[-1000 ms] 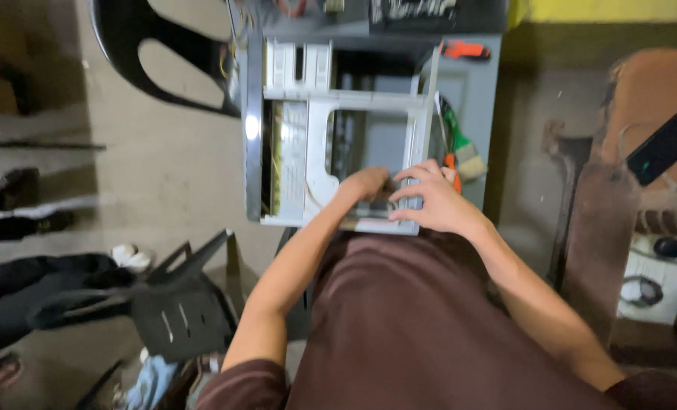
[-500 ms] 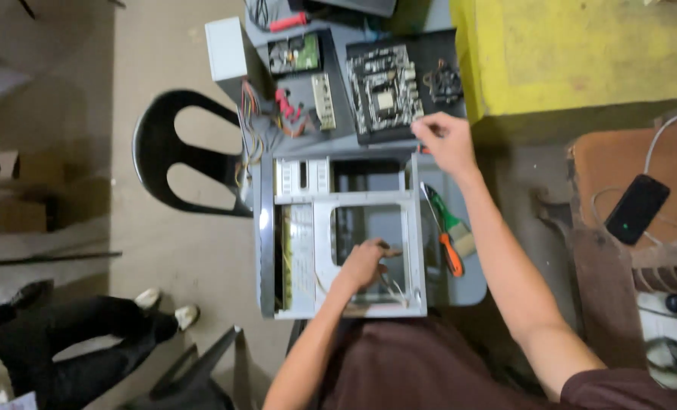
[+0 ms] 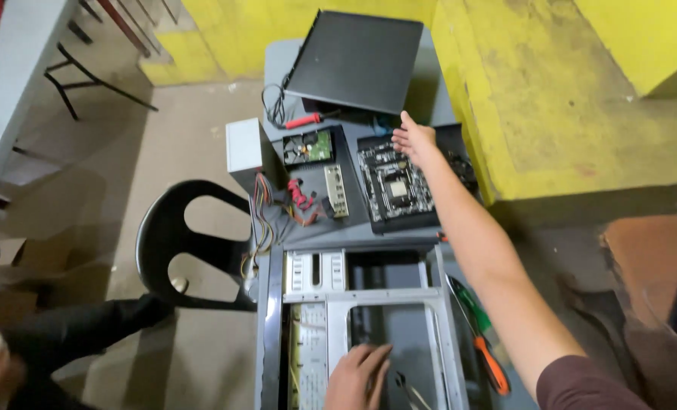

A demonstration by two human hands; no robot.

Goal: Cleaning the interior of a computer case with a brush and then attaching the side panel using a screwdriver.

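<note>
My right hand (image 3: 413,140) reaches far forward to the top edge of a dark motherboard (image 3: 395,184) lying on the grey table (image 3: 354,231); its fingers look closed, and whether they hold anything is hidden. My left hand (image 3: 357,376) rests flat, fingers apart, inside the open grey computer case (image 3: 369,300) at the bottom of the view. A hard drive (image 3: 308,148) and a metal plate (image 3: 336,190) lie left of the motherboard. Behind them is the black case side panel (image 3: 357,61) and a red-handled screwdriver (image 3: 308,120).
A grey power supply (image 3: 244,152) with coloured wires (image 3: 261,220) hangs at the table's left edge. A black plastic chair (image 3: 187,243) stands to the left. Green and orange-handled tools (image 3: 479,334) lie right of the case. Another person's dark leg (image 3: 65,334) is at lower left. Yellow wall behind.
The view has tilted up and forward. My right hand left the case and stretched out to the motherboard's far edge. My left hand stays in the case.
</note>
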